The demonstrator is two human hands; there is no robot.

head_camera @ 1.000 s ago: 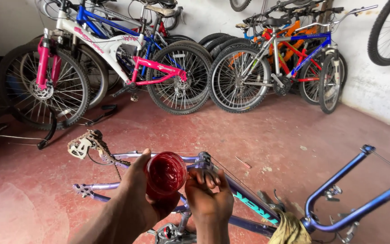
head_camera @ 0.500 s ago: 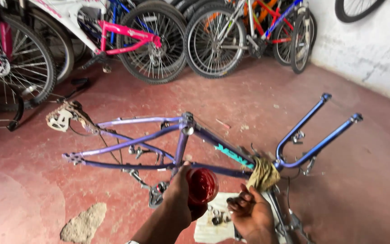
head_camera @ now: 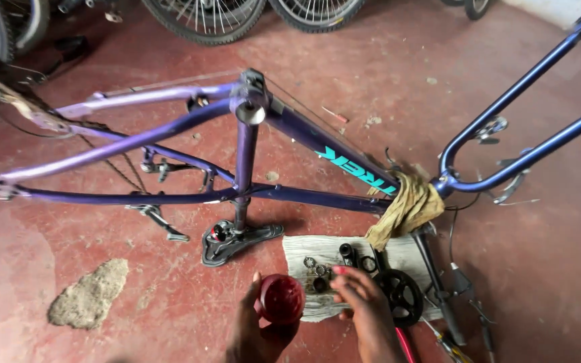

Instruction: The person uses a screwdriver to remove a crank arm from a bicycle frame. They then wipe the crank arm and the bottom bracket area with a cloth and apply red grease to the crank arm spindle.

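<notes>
At the bottom centre of the frame, the left hand [head_camera: 253, 333] was wrapped around a small round red tub [head_camera: 281, 298]; its contents could not be made out. Just right of it, the right hand [head_camera: 364, 306] rested with loosely curled fingers on small black parts [head_camera: 319, 272] lying on a sheet of paper [head_camera: 398, 252]. Beyond, across mid-frame, lay an upturned purple bicycle frame [head_camera: 243, 154] with a yellowish rag [head_camera: 408, 208] draped over it.

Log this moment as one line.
left hand: holds red tub | right hand: fingertips on small bearing parts on paper sheet | purple bike frame: upside down on floor
</notes>
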